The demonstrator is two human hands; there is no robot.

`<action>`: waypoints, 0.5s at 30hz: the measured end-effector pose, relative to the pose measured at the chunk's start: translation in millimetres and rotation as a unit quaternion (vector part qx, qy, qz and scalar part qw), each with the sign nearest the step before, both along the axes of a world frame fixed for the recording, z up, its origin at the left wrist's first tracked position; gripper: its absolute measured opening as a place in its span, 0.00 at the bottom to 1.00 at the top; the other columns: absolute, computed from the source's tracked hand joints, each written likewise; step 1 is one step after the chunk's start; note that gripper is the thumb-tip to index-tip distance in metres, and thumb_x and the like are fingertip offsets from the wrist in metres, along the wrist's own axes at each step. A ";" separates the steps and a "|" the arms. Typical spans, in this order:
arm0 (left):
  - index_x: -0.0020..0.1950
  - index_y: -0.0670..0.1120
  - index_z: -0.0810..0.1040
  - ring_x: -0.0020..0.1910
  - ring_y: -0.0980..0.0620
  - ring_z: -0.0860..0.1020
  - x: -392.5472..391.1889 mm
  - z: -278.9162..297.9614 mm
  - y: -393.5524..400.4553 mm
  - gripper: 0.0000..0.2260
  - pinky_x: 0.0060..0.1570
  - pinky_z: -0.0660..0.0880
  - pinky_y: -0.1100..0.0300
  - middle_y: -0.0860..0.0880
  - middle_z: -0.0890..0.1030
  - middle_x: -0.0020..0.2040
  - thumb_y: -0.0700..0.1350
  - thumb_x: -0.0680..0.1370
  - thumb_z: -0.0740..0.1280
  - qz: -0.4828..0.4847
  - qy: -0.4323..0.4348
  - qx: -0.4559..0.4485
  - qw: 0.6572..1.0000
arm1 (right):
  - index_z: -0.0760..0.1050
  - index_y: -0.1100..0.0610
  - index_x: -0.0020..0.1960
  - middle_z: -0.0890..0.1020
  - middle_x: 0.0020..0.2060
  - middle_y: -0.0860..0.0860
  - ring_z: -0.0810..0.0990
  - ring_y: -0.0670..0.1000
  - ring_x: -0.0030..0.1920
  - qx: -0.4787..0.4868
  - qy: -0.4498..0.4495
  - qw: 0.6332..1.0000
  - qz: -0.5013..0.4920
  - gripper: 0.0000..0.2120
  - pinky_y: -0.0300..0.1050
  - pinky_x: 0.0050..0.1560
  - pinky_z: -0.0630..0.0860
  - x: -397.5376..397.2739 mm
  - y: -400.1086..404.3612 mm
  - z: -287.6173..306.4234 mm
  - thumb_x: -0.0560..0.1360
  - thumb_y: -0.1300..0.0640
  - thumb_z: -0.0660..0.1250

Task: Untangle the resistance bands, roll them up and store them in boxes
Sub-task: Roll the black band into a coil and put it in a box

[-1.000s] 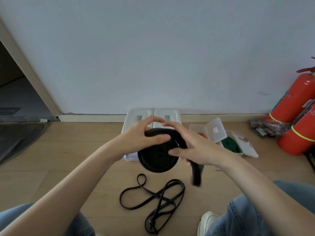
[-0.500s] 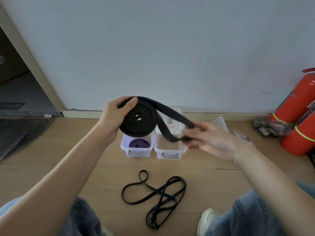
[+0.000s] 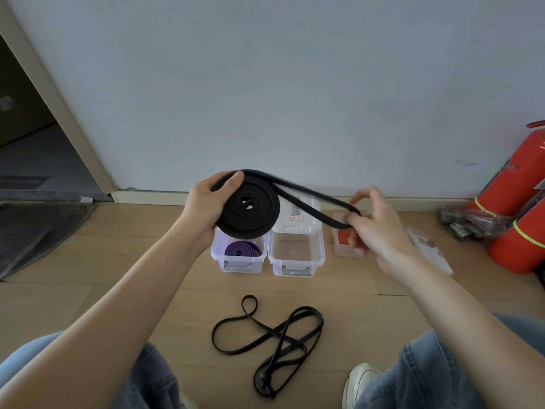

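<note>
Left hand (image 3: 206, 206) clamps black band coil (image 3: 247, 211) mid-air above purple-band box (image 3: 237, 250); right hand (image 3: 374, 225) pinches loose tail loop (image 3: 324, 206). I judge rubber soft, springy, prone to unwinding; grip coil rim firmly. Empty box (image 3: 296, 252) beside; tangled bands (image 3: 274, 340) on floor (image 3: 88, 276).

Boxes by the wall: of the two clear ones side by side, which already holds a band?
The left box: a rolled purple band lies inside it. The right box beside it shows nothing inside.
</note>
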State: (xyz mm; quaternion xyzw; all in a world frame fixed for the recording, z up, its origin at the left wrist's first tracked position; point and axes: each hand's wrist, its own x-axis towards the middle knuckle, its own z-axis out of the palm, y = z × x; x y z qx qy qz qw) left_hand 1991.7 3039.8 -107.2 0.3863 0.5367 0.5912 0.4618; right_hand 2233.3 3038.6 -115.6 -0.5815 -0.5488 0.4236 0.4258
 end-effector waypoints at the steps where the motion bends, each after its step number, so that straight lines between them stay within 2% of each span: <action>1: 0.49 0.47 0.81 0.35 0.58 0.81 -1.8 0.6 -0.4 0.05 0.32 0.76 0.67 0.51 0.83 0.40 0.46 0.77 0.67 0.003 -0.014 -0.005 1.000 | 0.67 0.46 0.49 0.77 0.33 0.54 0.77 0.51 0.24 0.002 0.010 0.999 0.041 0.14 0.38 0.21 0.69 -2.4 -1.8 2.1 0.77 0.66 0.60; 4: 0.50 0.48 0.81 0.37 0.57 0.82 -5.0 -0.5 -1.1 0.07 0.34 0.77 0.65 0.52 0.84 0.41 0.48 0.77 0.66 0.005 -0.051 -0.024 0.998 | 0.68 0.37 0.59 0.74 0.53 0.50 0.84 0.51 0.38 0.031 0.044 0.984 0.169 0.26 0.41 0.32 0.79 -8.9 -6.0 7.1 0.78 0.70 0.56; 6: 0.52 0.47 0.81 0.39 0.55 0.82 -3.7 0.4 -1.1 0.08 0.36 0.79 0.64 0.51 0.84 0.43 0.49 0.77 0.66 0.006 -0.078 -0.032 0.996 | 0.71 0.35 0.59 0.71 0.61 0.45 0.84 0.51 0.42 0.050 0.063 0.972 0.222 0.31 0.40 0.36 0.80 -13.1 -8.8 8.3 0.78 0.72 0.53; 7: 0.53 0.47 0.80 0.41 0.55 0.82 -2.9 1.2 -0.9 0.10 0.39 0.79 0.63 0.50 0.84 0.45 0.50 0.77 0.66 0.011 -0.094 -0.034 0.995 | 0.74 0.37 0.59 0.73 0.62 0.46 0.84 0.52 0.42 0.048 0.077 0.967 0.239 0.30 0.40 0.36 0.79 -15.6 -10.9 8.6 0.78 0.72 0.53; 9: 0.57 0.46 0.79 0.44 0.53 0.82 0.5 1.7 -0.4 0.13 0.44 0.80 0.60 0.49 0.83 0.48 0.51 0.77 0.66 0.022 -0.119 -0.035 0.992 | 0.78 0.45 0.58 0.80 0.56 0.51 0.84 0.55 0.40 0.019 0.121 0.961 0.246 0.23 0.40 0.36 0.79 -22.3 -15.1 7.0 0.78 0.69 0.56; 12: 0.60 0.45 0.78 0.47 0.52 0.82 16.3 -3.2 -3.1 0.15 0.46 0.79 0.58 0.47 0.83 0.52 0.51 0.77 0.66 0.033 -0.156 -0.055 0.986 | 0.79 0.55 0.53 0.83 0.48 0.57 0.83 0.56 0.37 -0.038 0.200 0.957 0.206 0.08 0.43 0.40 0.80 -30.4 -16.3 4.9 0.76 0.62 0.65; 13: 0.60 0.45 0.78 0.48 0.50 0.81 23.4 -4.6 -4.4 0.15 0.47 0.79 0.57 0.47 0.83 0.53 0.51 0.77 0.66 0.035 -0.163 -0.059 0.984 | 0.77 0.57 0.52 0.82 0.45 0.58 0.83 0.55 0.37 -0.065 0.222 0.952 0.198 0.07 0.44 0.42 0.81 -31.9 -15.5 4.2 0.74 0.59 0.67; 15: 0.55 0.48 0.80 0.49 0.48 0.81 37.4 -7.2 -6.3 0.11 0.50 0.77 0.54 0.46 0.82 0.52 0.51 0.77 0.66 0.042 -0.143 -0.046 0.988 | 0.71 0.59 0.50 0.82 0.40 0.55 0.82 0.52 0.38 -0.090 0.218 0.952 0.195 0.13 0.45 0.44 0.80 -34.1 -13.3 2.5 0.71 0.55 0.71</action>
